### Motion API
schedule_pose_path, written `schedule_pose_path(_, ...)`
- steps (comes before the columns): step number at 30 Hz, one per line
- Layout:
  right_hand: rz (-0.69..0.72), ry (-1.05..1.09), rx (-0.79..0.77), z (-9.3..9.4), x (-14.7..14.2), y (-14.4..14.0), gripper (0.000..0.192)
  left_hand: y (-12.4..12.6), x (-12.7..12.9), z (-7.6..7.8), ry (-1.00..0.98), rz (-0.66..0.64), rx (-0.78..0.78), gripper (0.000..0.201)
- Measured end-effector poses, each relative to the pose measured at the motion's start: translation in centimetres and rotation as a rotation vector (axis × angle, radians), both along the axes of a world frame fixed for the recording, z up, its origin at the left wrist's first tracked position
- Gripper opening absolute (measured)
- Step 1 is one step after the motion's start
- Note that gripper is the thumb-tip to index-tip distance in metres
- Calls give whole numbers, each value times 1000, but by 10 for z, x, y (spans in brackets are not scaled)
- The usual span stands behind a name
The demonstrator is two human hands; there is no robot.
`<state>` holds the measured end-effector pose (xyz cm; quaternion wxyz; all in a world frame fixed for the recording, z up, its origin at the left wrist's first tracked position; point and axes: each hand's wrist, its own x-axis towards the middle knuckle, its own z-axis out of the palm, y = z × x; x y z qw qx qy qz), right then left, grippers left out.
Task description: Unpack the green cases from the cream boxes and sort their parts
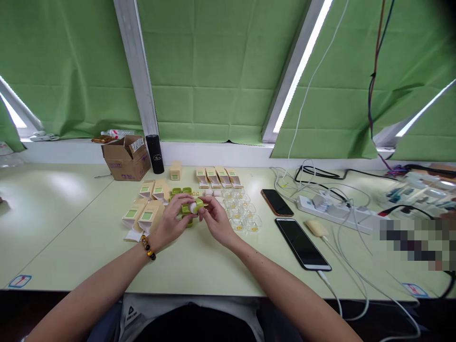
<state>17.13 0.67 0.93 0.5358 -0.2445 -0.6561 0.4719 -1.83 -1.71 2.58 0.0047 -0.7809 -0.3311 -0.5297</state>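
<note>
My left hand, with a beaded bracelet on its wrist, is closed on a small green plastic piece with a round white part. My right hand pinches the right end of the green and white piece, where a small yellowish tip sticks out. What joins the two ends is too small to make out. Behind and under the hands lie green plastic pieces on the table. Right of my right hand stand several clear plastic cups with yellow spots. Several beige boxes with green labels lie to the left.
More beige boxes line up at the back. A cardboard box and a black bottle stand by the window. Two phones, one smaller and one larger, lie right, near a power strip and tangled cables.
</note>
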Motion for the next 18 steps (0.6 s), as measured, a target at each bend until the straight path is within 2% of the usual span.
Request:
schedule_pose_path(3, -26, -30, 52, 3, -1, -3, 39, -2, 1, -1, 53, 68, 112, 31)
schedule_pose_path(7, -50, -23, 65, 4, -1, -4, 43, -4, 3, -2, 150, 162, 195, 41)
schedule_pose_path(13, -28, -38, 28, -2, -2, -3, 49, -5, 3, -4, 249, 153, 167, 51)
schedule_pose_path(18, -85, -112, 106, -8, -2, -3, 44, -9, 6, 0, 329, 140, 147, 50)
